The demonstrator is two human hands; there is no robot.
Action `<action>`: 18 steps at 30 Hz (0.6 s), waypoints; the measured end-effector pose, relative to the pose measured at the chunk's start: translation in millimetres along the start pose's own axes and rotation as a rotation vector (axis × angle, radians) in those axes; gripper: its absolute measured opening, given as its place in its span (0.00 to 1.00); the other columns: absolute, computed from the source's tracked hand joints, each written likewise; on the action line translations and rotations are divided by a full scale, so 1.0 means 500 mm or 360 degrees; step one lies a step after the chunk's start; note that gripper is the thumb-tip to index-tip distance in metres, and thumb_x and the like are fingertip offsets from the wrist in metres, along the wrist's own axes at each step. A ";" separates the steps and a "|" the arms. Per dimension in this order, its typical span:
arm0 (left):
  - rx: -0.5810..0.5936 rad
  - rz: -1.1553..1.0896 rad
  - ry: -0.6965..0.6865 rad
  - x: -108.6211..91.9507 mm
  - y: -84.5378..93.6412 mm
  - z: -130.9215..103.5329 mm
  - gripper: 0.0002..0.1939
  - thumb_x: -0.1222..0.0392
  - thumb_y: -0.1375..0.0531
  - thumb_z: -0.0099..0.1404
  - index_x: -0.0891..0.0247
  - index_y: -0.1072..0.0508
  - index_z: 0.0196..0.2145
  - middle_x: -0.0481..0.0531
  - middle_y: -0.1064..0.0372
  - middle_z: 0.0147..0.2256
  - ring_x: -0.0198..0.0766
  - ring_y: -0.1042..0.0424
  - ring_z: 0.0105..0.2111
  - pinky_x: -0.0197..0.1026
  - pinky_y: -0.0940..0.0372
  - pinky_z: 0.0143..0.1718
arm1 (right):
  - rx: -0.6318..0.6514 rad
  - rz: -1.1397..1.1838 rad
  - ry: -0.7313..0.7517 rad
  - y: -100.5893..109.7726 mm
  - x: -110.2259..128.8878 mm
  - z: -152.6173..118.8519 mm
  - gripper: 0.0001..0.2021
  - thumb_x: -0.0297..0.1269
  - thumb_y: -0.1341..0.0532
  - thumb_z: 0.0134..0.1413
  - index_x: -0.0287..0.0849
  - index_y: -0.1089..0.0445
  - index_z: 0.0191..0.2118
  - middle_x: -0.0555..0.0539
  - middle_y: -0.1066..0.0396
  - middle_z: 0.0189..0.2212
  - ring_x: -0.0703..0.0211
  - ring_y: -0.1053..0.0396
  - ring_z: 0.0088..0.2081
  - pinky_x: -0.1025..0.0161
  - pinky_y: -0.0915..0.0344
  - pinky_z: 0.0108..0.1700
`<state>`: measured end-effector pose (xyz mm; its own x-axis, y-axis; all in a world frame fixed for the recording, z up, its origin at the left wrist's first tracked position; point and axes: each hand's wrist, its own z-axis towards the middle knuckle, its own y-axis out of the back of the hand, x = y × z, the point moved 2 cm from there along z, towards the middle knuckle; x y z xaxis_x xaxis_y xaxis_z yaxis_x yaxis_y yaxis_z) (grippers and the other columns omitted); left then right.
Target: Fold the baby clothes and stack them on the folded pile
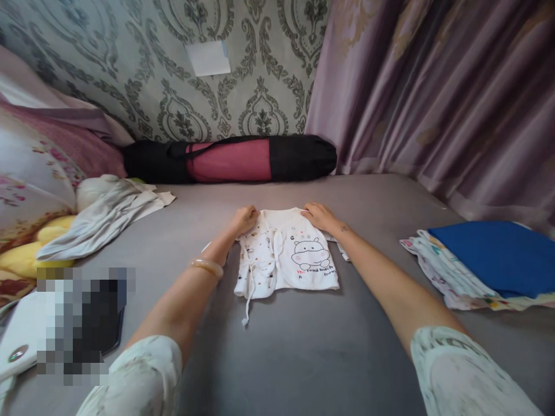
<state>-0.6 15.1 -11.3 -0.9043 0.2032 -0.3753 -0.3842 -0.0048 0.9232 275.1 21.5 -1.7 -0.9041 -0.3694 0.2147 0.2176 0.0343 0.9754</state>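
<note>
A small white baby shirt (299, 248) with a cartoon hippo, printed lettering and a tie string lies front up on the grey bed sheet (286, 352). My left hand (247, 219), below a pale bangle, is closed on the shirt's far left shoulder. At the far right shoulder, my right hand (319, 217) has its fingers curled over the fabric, gripping it. The sleeves are partly hidden beneath my hands and forearms. One tie hangs past the lower left hem onto the sheet.
A folded stack with a blue cloth (494, 254) on top lies right. A black and red long bag (229, 160) rests along the wall. Left are a crumpled grey cloth (108, 214), a yellow plush item (21, 254) and a white device (26, 329), partly pixelated.
</note>
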 end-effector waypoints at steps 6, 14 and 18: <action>-0.0013 -0.0026 0.0016 0.006 -0.014 0.016 0.17 0.49 0.47 0.66 0.64 0.26 0.39 0.59 0.25 0.38 0.44 0.28 0.40 0.40 0.38 0.40 | -0.0039 0.0165 0.0014 -0.008 0.018 0.023 0.14 0.40 0.47 0.65 0.41 0.29 0.46 0.41 0.29 0.47 0.53 0.33 0.49 0.63 0.41 0.48; -0.0118 0.0093 0.0068 -0.013 -0.019 0.011 0.18 0.49 0.50 0.69 0.63 0.27 0.43 0.60 0.25 0.42 0.45 0.27 0.43 0.40 0.38 0.42 | -0.0180 0.0088 -0.0079 -0.021 0.041 0.017 0.13 0.39 0.50 0.67 0.42 0.31 0.46 0.41 0.30 0.47 0.53 0.33 0.49 0.62 0.40 0.47; 0.0023 0.0155 0.0150 -0.019 -0.003 0.011 0.20 0.47 0.49 0.68 0.65 0.28 0.44 0.62 0.25 0.42 0.46 0.27 0.43 0.41 0.37 0.41 | -0.0189 0.0166 -0.0065 -0.019 0.027 0.023 0.12 0.39 0.48 0.66 0.41 0.30 0.46 0.41 0.29 0.47 0.54 0.33 0.49 0.62 0.40 0.49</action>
<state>9.7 18.5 -8.8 -0.9509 0.1097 -0.2895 -0.2918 -0.0056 0.9564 256.8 26.7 -7.3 -0.8881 -0.3312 0.3187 0.3509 -0.0406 0.9355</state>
